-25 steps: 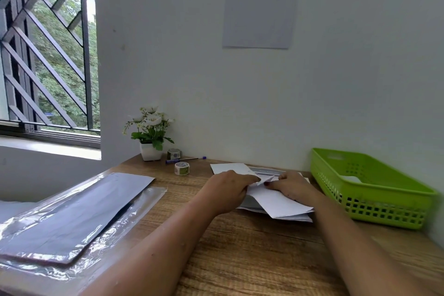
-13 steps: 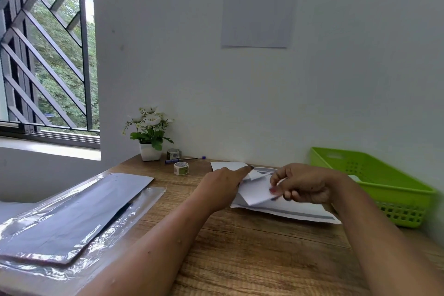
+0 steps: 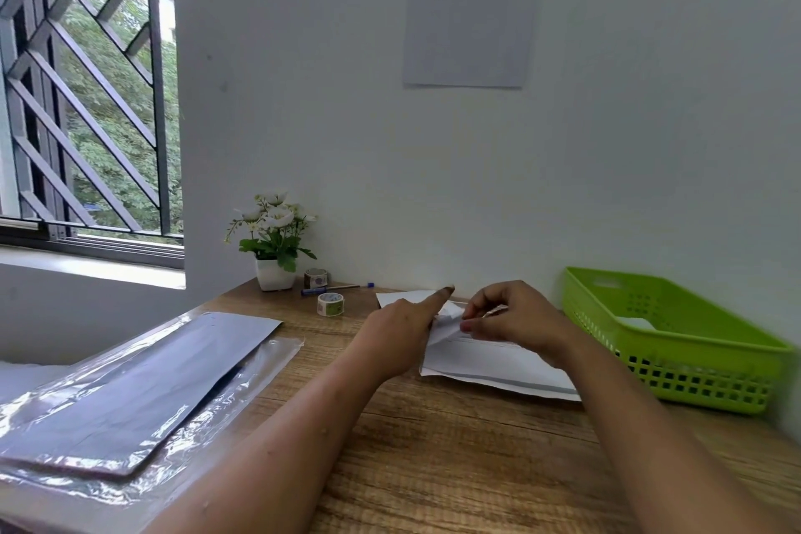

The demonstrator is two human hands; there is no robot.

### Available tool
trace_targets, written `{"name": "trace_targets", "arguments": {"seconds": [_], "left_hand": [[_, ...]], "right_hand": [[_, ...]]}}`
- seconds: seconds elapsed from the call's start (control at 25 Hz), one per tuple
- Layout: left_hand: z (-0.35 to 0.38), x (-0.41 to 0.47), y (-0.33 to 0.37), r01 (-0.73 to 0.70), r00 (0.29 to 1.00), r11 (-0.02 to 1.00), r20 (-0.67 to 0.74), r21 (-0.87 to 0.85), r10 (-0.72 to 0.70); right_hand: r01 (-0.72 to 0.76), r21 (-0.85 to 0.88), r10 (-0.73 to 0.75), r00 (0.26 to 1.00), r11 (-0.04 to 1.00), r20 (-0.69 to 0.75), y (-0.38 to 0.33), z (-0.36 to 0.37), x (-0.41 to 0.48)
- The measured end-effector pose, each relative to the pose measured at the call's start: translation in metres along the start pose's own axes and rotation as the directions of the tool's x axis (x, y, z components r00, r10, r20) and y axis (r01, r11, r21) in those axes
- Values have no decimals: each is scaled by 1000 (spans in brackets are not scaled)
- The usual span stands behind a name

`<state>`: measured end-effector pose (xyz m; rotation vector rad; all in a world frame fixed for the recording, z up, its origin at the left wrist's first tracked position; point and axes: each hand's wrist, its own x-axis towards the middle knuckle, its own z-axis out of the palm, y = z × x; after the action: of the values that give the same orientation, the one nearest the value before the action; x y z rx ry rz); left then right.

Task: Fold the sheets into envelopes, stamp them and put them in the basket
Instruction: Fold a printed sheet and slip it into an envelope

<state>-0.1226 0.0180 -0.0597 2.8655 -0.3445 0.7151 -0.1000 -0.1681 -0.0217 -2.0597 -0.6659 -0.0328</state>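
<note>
Right hand [image 3: 516, 317] edged leftward | sheet [image 3: 444, 323] corner apparently inside its grip

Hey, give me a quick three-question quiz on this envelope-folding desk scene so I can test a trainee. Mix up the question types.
1. True or false: the right hand pinches the folded paper.
2. What lies inside the green basket? A) a white item B) a tape roll C) a pen
3. Fill in: the left hand has its index finger ___ (straight or curled).
Key: 1 true; 2 A; 3 straight.
</note>
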Motion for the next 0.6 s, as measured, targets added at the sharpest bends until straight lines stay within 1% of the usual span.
{"name": "trace_targets", "arguments": {"seconds": [0.08,0.12,0.16,0.2,0.24,0.28,0.32,0.4,0.48,0.56,0.6], "left_hand": [[-2,1,0,-9,1000,1000,-10,-21,9],[-3,1,2,-20,1000,999,-13,-41,20],[-4,1,3,-37,999,997,-14,-61,36],[-4,1,6,-57,998,995,-15,-84,56],[-4,1,8,-79,997,992,-20,-102,77],[-4,1,9,-99,995,988,-29,-118,97],[-4,1,10,-115,993,984,-41,-134,110],[-4,1,11,-134,990,977,-54,-163,127],[-5,-1,13,-163,986,972,-57,-168,156],[-7,-3,19,-200,980,967,-47,-159,195],[-9,-4,22,-215,976,963,-42,-160,211]], "right_hand": [[30,-40,-34,994,999,-101,1,5,2],[46,-91,-58,988,995,-142,1,9,3],[72,-201,-107,979,977,-172,1,13,3],[99,-365,-176,967,926,-186,2,16,2],[124,-531,-257,949,838,-183,3,18,1],[142,-657,-333,927,740,-175,5,18,-1],[149,-738,-394,904,659,-169,7,18,-1],[161,-817,-497,851,554,-169,12,18,0],[153,-861,-554,816,485,-167,16,20,3],[130,-895,-554,820,427,-145,20,22,4],[114,-902,-547,823,417,-149,21,23,4]]}}
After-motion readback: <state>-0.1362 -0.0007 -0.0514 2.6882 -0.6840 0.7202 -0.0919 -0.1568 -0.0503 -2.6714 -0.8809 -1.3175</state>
